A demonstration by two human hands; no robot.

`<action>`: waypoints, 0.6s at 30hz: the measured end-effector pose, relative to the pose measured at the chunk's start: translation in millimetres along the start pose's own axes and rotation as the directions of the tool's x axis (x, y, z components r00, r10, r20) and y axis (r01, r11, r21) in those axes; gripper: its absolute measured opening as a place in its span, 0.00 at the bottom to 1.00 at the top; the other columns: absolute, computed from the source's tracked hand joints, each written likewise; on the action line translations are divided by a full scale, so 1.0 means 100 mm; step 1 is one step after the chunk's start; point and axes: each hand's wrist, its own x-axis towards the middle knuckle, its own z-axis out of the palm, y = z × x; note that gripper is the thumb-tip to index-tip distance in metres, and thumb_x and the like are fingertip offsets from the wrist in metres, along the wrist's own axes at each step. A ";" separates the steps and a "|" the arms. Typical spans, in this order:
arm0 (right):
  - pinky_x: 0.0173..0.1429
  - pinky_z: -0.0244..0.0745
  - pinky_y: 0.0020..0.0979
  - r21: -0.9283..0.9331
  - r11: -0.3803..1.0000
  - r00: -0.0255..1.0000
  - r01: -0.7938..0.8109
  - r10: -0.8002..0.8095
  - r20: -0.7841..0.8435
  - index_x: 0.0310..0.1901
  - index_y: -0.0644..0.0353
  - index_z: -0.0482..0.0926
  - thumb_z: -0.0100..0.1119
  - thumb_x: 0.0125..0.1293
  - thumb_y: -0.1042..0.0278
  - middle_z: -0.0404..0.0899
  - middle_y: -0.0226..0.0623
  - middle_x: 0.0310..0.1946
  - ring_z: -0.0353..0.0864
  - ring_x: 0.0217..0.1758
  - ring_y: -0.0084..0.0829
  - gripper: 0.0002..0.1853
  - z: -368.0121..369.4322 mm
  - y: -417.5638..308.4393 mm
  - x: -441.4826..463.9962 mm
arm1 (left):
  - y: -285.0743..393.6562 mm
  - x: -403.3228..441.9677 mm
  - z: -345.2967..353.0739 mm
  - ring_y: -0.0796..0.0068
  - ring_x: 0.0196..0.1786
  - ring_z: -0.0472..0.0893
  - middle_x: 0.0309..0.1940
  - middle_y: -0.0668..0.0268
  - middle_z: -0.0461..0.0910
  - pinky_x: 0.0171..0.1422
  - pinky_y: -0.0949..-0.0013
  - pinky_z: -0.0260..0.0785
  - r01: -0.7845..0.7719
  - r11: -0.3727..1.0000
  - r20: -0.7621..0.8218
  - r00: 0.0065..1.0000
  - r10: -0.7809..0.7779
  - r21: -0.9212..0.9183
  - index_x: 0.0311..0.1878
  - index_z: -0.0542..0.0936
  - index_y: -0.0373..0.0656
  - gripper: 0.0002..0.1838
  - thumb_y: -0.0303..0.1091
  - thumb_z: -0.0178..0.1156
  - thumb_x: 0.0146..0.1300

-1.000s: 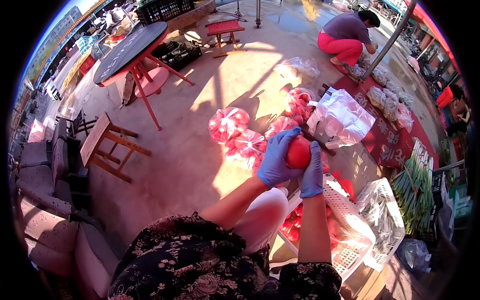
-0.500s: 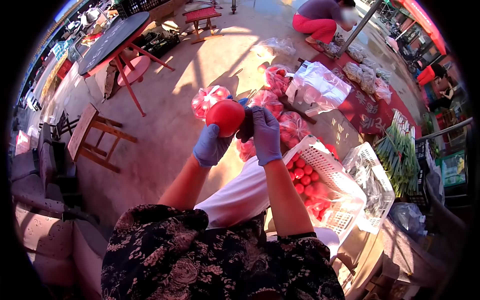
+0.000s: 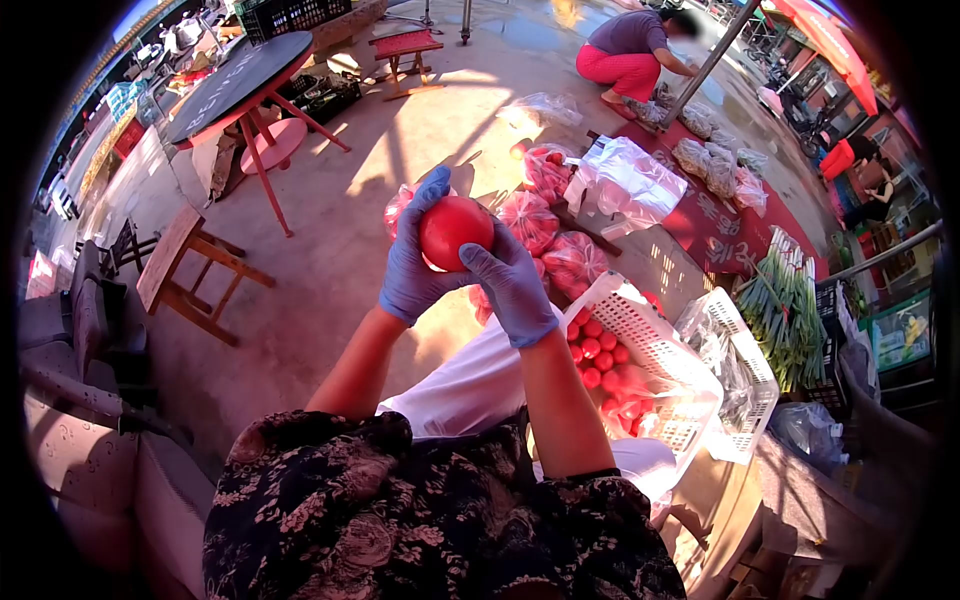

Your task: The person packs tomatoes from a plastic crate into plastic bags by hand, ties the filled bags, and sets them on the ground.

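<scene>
A large red tomato (image 3: 455, 234) sits between my gloved hands, in front of my lap. My left hand (image 3: 408, 270), in a blue glove, cups it from the left and below with the fingers raised along its side. My right hand (image 3: 515, 285), also gloved, wraps its right side, the thumb lying across the front. Bags of tomatoes (image 3: 575, 262) rest on the ground just past my hands. By my right knee stands a white crate (image 3: 655, 325) with loose tomatoes (image 3: 603, 352) in it.
Beside it are another white crate (image 3: 745, 350) with plastic bags and a bundle of green onions (image 3: 785, 310). A wooden stool (image 3: 195, 270) and a round table (image 3: 240, 85) stand to the left. Another person (image 3: 625, 60) crouches beyond a red mat (image 3: 705, 225).
My right hand has gone from pinching something dark beside the tomato to wrapping round its right side. My left fingers have come up along its left side. The dark thing is out of sight.
</scene>
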 end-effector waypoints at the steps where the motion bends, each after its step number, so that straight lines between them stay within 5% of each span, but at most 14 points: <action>1: 0.59 0.63 0.26 -0.001 1.000 1.000 0.017 -0.017 -0.001 0.58 0.66 0.63 0.64 0.54 0.66 0.69 0.36 0.52 0.69 0.54 0.25 0.32 0.03 -0.02 -0.02 | 0.02 0.00 -0.01 0.59 0.64 0.61 0.65 0.54 0.55 0.67 0.60 0.55 -0.033 0.998 -0.006 0.999 0.034 0.051 0.61 0.56 0.45 0.51 0.35 0.76 0.32; 5: 0.58 0.66 0.27 -0.081 0.996 0.999 0.027 -0.030 -0.034 0.60 0.66 0.59 0.68 0.49 0.71 0.68 0.37 0.52 0.69 0.54 0.27 0.37 0.10 0.01 -0.03 | 0.01 -0.03 -0.07 0.59 0.65 0.61 0.63 0.55 0.59 0.67 0.62 0.55 -0.039 0.991 0.017 0.999 0.038 0.129 0.62 0.58 0.43 0.49 0.33 0.75 0.34; 12: 0.53 0.69 0.24 -0.327 0.938 0.992 -0.117 0.093 -0.088 0.57 0.67 0.65 0.68 0.49 0.67 0.71 0.35 0.48 0.71 0.49 0.24 0.33 -0.11 0.61 0.23 | -0.33 -0.28 -0.31 0.64 0.62 0.66 0.59 0.59 0.65 0.65 0.64 0.58 0.214 0.960 0.194 0.949 -0.248 0.182 0.59 0.66 0.43 0.41 0.32 0.73 0.37; 15: 0.50 0.70 0.24 -0.444 0.880 0.985 -0.170 0.147 -0.086 0.58 0.66 0.64 0.66 0.52 0.66 0.71 0.35 0.48 0.71 0.47 0.22 0.32 -0.24 0.75 0.40 | -0.56 -0.38 -0.28 0.68 0.60 0.67 0.57 0.62 0.67 0.63 0.66 0.62 0.573 0.814 0.151 0.817 -0.557 -0.095 0.61 0.65 0.44 0.41 0.32 0.72 0.39; 17: 0.45 0.71 0.23 -0.313 0.917 0.969 -0.248 0.229 -0.094 0.56 0.63 0.69 0.58 0.59 0.67 0.75 0.33 0.46 0.74 0.41 0.19 0.23 -0.34 0.69 0.53 | -0.77 -0.46 -0.26 0.71 0.57 0.69 0.55 0.63 0.68 0.58 0.68 0.65 0.629 0.550 0.138 0.717 -0.683 -0.550 0.62 0.63 0.44 0.40 0.31 0.71 0.43; 18: 0.43 0.71 0.22 -0.266 0.928 0.965 -0.261 0.240 -0.109 0.54 0.63 0.70 0.58 0.60 0.65 0.76 0.32 0.44 0.75 0.40 0.19 0.22 -0.37 0.60 0.61 | -0.94 -0.51 -0.29 0.71 0.55 0.70 0.54 0.63 0.68 0.56 0.68 0.67 0.642 0.504 0.069 0.654 -0.754 -0.578 0.61 0.63 0.44 0.40 0.31 0.71 0.44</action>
